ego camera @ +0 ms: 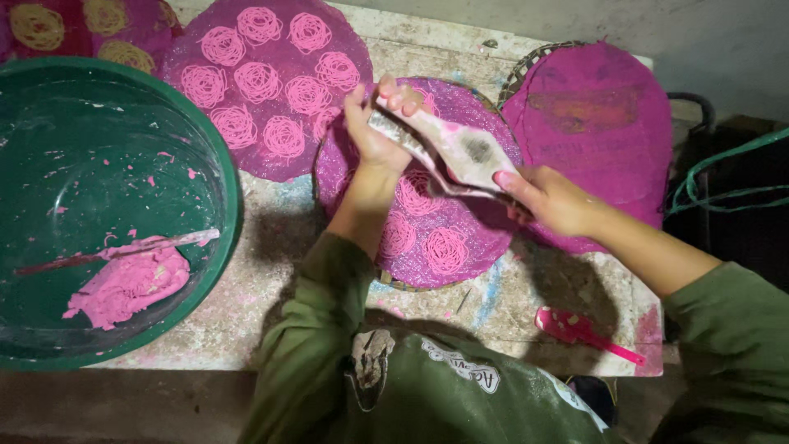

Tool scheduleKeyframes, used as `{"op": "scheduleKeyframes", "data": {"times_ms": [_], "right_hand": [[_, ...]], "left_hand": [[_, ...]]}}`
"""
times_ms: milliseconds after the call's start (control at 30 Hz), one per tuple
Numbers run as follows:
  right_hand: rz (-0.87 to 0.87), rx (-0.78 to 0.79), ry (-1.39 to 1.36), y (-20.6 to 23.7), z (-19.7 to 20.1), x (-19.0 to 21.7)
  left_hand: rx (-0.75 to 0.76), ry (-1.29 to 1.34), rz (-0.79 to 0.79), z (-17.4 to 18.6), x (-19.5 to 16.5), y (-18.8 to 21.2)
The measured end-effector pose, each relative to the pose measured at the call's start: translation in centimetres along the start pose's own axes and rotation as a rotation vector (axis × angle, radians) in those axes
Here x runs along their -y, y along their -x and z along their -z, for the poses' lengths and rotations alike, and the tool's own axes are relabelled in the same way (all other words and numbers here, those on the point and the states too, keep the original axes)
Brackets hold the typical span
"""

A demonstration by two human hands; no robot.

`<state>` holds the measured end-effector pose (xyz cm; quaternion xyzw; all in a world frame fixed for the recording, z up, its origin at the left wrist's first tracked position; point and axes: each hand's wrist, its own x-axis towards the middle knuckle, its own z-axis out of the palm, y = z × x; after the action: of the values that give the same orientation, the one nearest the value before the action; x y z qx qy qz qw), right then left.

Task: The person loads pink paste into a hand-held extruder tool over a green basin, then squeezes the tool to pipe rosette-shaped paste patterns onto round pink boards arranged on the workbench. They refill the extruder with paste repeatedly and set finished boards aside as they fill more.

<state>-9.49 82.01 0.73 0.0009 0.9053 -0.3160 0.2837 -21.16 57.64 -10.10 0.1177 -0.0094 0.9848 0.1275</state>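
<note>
The left hand [374, 131] holds one end of a long press tool [448, 146], with its fingers curled tight over the far end. The right hand [549, 200] grips the other end, so the tool hangs over the round pink mat [460, 238] in the middle of the table [271, 279]. Both hands squeeze it, I think, so the dough comes out in thin strings. Pink string swirls [427, 238] already lie on the near part of that mat.

On the far left, another mat [271, 82] is full of swirls. On the right, a bare pink mat [592, 123] waits. A big green bowl [215, 156] sits on the left with a lump of pink dough [127, 288] and a spoon [123, 249], close enough to reach. A small pink scoop [583, 330] lies near the right edge.
</note>
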Motion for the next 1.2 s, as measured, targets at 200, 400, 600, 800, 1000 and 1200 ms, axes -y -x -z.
{"op": "scheduleKeyframes", "data": {"times_ms": [200, 400, 600, 800, 1000, 1200], "right_hand": [[0.103, -0.045, -0.162, -1.4, -0.7, -1.1], [0.180, -0.058, -0.161, -2.1, -1.2, -2.5], [0.301, -0.158, -0.259, -3.5, -1.5, -5.1], [0.368, 0.008, -0.272, -3.4, -0.5, -8.0], [-0.028, 0.185, -0.409, -3.3, 2.5, -5.8], [0.106, -0.206, 0.092, -5.5, 4.2, -3.0]], "left_hand": [[-0.106, -0.121, 0.052, -2.2, -1.4, -2.1], [-0.310, -1.044, 0.486, 0.9, -2.0, 1.3], [-0.233, -1.637, 0.545, 2.1, -3.3, 5.7], [-0.089, -1.399, 0.191, -2.0, -2.5, 4.9], [0.015, 0.064, 0.172, -2.5, 2.0, -3.8], [-0.059, -0.039, 0.031, 0.1, 1.9, -8.2]]}}
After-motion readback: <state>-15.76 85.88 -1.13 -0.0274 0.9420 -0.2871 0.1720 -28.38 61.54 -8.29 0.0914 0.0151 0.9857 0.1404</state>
